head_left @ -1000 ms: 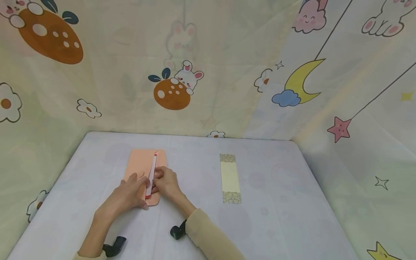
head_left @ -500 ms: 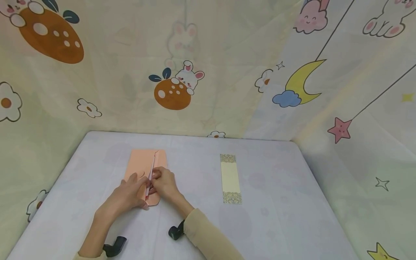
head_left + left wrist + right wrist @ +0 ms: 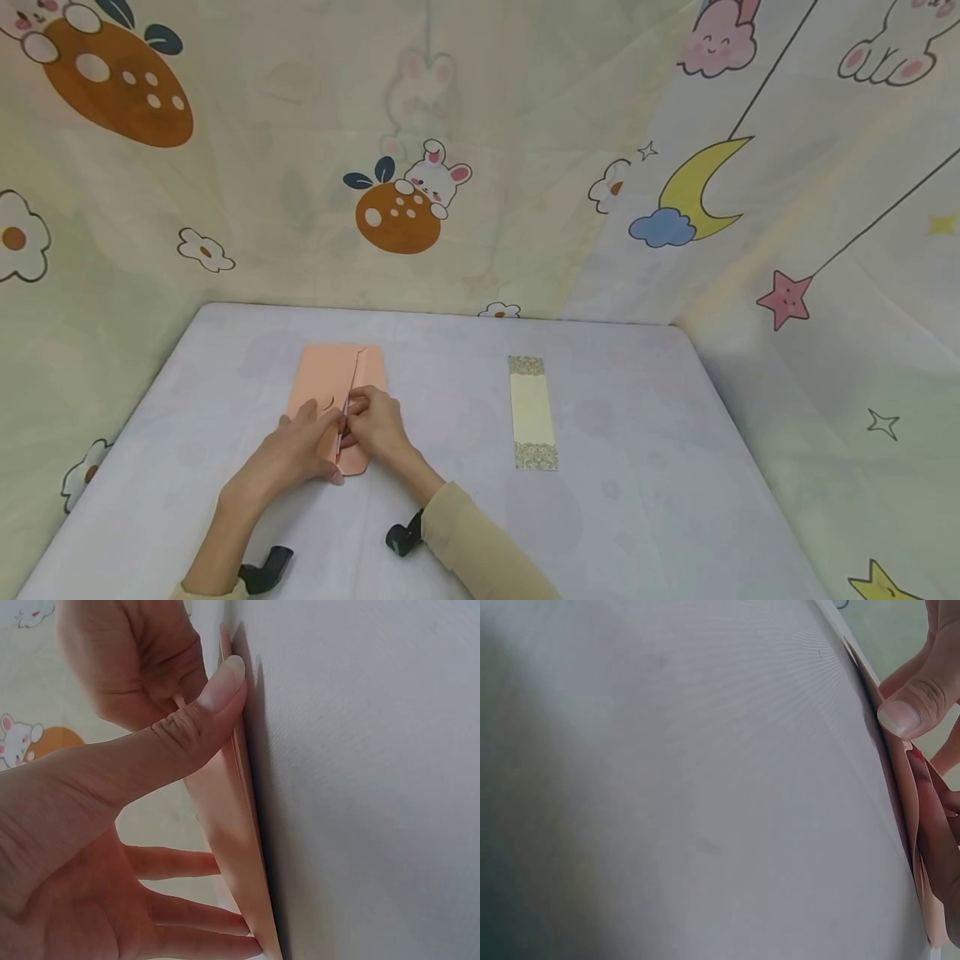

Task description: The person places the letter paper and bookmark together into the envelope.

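Observation:
A peach-coloured paper envelope lies on the table at left of centre, with a long slit down its front. My left hand presses on it, fingers spread and fairly straight, the thumb at its near edge. My right hand has its fingers curled at the slit and pinches the envelope's flap. In the right wrist view, one right finger sits inside the raised opening. Beside it shows a bit of red from the strip inside; the rest of that strip is nearly all hidden.
A cream card with patterned gold ends lies to the right of the envelope. The white-covered table meets a fabric wall with cartoon prints at the back and sides. Black wrist mounts sit on both forearms.
The white strip with red ends has slipped out of sight under the envelope's flap. My right hand has shifted slightly left with it. My left hand has stayed in place.

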Demonstrator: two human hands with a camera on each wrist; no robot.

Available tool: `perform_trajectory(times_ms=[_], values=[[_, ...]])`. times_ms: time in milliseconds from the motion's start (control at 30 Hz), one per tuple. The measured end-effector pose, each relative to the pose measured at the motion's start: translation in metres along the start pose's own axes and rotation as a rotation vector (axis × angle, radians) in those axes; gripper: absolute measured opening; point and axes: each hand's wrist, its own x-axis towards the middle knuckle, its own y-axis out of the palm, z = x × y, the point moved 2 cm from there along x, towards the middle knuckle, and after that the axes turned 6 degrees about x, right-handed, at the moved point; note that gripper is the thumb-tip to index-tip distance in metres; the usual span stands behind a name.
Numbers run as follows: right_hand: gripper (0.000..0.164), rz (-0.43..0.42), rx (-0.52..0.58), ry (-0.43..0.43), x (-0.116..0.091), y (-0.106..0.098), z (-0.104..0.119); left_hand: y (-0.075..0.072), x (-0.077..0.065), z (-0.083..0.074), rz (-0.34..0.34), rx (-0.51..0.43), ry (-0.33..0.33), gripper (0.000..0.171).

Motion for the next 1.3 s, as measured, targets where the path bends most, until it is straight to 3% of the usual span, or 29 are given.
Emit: perform_trajectory(times_ms=[367, 633, 867, 1033, 1300], values=[[0.041, -0.002, -0.021, 0.006, -0.004, -0.005, 0.000, 0.003, 0.002, -0.001, 0.029, -0.002, -0.014, 0.067], [0.038, 0.032, -0.003, 0.008, -0.013, -0.029, 0.011, 0.001, 0.003, -0.001, 0.016, 0.033, -0.021, 0.062], [0.030, 0.065, -0.200, -0.059, -0.027, -0.062, 0.021, -0.001, 0.004, -0.001, 0.014, 0.066, -0.042, 0.064], [0.027, 0.038, -0.326, -0.076, -0.040, -0.086, 0.024, -0.001, 0.005, 0.000, 0.014, 0.066, -0.056, 0.065], [0.027, -0.013, -0.418, -0.091, -0.057, -0.119, 0.020, 0.001, 0.004, 0.000, 0.012, 0.071, -0.048, 0.067]])
